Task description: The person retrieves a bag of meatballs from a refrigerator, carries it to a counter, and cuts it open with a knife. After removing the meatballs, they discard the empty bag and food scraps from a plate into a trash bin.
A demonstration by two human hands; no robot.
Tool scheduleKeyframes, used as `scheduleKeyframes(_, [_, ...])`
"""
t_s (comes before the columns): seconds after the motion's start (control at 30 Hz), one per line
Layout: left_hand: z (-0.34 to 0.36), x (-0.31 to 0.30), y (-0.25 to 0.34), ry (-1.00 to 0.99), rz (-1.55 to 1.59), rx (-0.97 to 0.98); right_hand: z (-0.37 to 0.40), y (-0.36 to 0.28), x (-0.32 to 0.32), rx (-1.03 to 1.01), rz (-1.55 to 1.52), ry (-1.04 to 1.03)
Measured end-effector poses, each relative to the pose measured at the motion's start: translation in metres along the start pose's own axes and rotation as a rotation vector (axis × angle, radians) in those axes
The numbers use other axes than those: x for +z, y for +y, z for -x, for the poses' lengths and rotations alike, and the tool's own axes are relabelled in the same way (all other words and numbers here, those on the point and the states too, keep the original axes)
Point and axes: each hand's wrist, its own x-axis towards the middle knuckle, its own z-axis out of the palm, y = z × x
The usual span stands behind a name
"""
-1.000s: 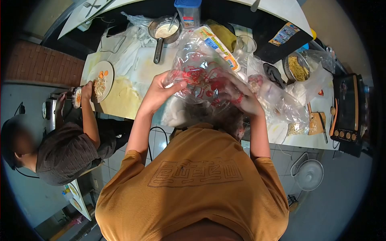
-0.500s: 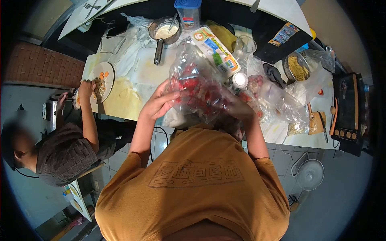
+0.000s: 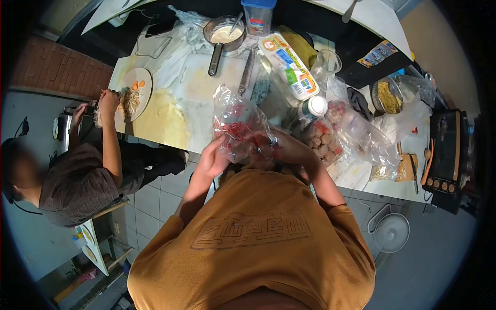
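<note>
A clear plastic bag with red printing (image 3: 235, 124) is held up in front of my chest, over the counter's near edge. My left hand (image 3: 211, 159) pinches its left side between thumb and fingers. On the other side, my right hand (image 3: 284, 145) grips the bag, with its fingertips partly hidden by the crinkled film. What the bag contains, if anything, I cannot make out. Close to my right forearm lies a bag of brown balls (image 3: 322, 142). A white-capped jar (image 3: 315, 107) stands just behind that bag. Beyond my hands a knife (image 3: 247, 71) lies beside a pale cutting board (image 3: 199, 77).
A saucepan of white mixture (image 3: 226, 35) and a labelled pack (image 3: 289, 67) stand farther back. To the right are a bowl of yellow food (image 3: 388, 97) and a toaster oven (image 3: 445, 155). At left, another person's hand (image 3: 109, 101) works by a plate (image 3: 146, 82).
Both hands have drawn the plastic bag down closer to my body. The knife, the cutting board and the bag of brown balls show more plainly. The view has shifted slightly.
</note>
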Motion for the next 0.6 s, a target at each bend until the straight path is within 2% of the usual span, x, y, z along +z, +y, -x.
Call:
scheduleKeyframes(0.1, [0.003, 0.004, -0.011, 0.032, 0.028, 0.011, -0.003, 0.018, 0.006, 0.004, 0.029, 0.013])
scheduleKeyframes(0.17, [0.004, 0.005, -0.016, 0.122, -0.038, 0.051, -0.003, 0.031, 0.014, 0.012, 0.025, 0.026])
scheduleKeyframes(0.23, [0.003, -0.006, -0.019, 0.146, -0.050, 0.073, -0.005, 0.035, 0.026, 0.149, 0.085, 0.215])
scheduleKeyframes(0.33, [0.002, -0.012, -0.019, 0.143, -0.078, 0.105, -0.008, 0.019, 0.030, 0.131, 0.218, 0.259])
scheduleKeyframes(0.43, [-0.002, -0.015, -0.015, 0.119, -0.123, 0.155, -0.010, 0.031, 0.035, 0.067, 0.198, 0.337])
scheduleKeyframes(0.57, [0.014, -0.017, 0.001, 0.140, -0.171, 0.222, -0.004, 0.001, 0.020, 0.136, 0.042, 0.265])
scheduleKeyframes(0.6, [0.018, -0.045, 0.003, 0.113, -0.200, 0.229, -0.002, -0.006, 0.010, 0.180, -0.086, 0.180])
